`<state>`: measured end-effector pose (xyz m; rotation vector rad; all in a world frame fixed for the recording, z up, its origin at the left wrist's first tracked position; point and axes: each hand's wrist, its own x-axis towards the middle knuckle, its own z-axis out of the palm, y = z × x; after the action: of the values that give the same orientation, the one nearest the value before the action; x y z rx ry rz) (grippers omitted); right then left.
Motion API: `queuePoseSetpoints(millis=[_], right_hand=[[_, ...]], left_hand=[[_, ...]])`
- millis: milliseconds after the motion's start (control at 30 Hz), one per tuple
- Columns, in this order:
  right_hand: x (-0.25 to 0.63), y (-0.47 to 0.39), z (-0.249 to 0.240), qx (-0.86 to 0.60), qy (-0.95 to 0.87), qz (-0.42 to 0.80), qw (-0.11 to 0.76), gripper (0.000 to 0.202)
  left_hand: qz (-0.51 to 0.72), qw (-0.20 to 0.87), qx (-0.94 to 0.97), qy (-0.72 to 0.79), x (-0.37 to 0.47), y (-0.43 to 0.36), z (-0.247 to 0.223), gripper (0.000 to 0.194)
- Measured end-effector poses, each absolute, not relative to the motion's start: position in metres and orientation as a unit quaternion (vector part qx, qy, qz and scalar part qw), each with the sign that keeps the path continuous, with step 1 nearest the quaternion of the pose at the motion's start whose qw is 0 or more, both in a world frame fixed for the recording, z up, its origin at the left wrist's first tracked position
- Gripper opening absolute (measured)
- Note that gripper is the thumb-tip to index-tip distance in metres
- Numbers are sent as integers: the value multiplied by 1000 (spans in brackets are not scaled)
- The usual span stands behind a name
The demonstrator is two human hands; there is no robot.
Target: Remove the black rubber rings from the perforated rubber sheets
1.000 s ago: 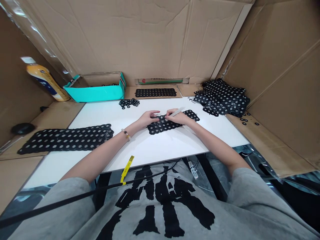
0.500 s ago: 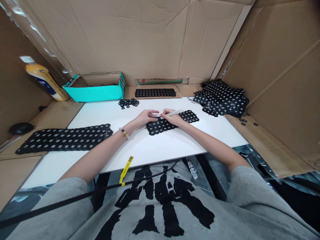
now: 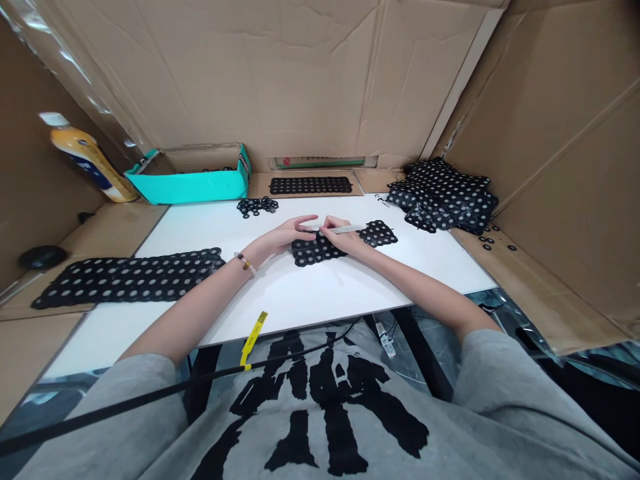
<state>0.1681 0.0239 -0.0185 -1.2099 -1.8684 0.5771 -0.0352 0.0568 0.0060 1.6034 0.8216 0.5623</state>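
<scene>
And no wording can be read: tiny print is spotted on the yellow tag (image 3: 255, 337) and green strip (image 3: 330, 162).

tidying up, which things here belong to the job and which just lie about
Job, likely: white pen-like tool in right hand; black dotted sheet by left hand; loose black rings; piled sheets

Lying about, likely: drink bottle; black oval object

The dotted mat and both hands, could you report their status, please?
Right hand gripping white stick; left hand at left end of dotted mat; mat on table, right hand partly covering it.
</scene>
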Motion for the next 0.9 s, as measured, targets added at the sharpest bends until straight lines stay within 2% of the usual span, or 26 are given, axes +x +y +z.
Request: queuePoseSetpoints(millis=[100, 233, 767, 900], right_hand=[[173, 24, -15, -467, -729, 267, 423, 25], [176, 23, -13, -470, -722, 302, 408, 23], [175, 21, -14, -454, -735, 299, 405, 22], [170, 18, -16, -462, -753, 249, 397, 21]], left_hand=[[243, 476, 764, 362, -33, 56, 5, 93], [235, 409, 808, 354, -31, 58, 0, 72], [264, 478, 751, 373, -31, 59, -6, 73], [252, 524, 720, 379, -31, 60, -5, 78]])
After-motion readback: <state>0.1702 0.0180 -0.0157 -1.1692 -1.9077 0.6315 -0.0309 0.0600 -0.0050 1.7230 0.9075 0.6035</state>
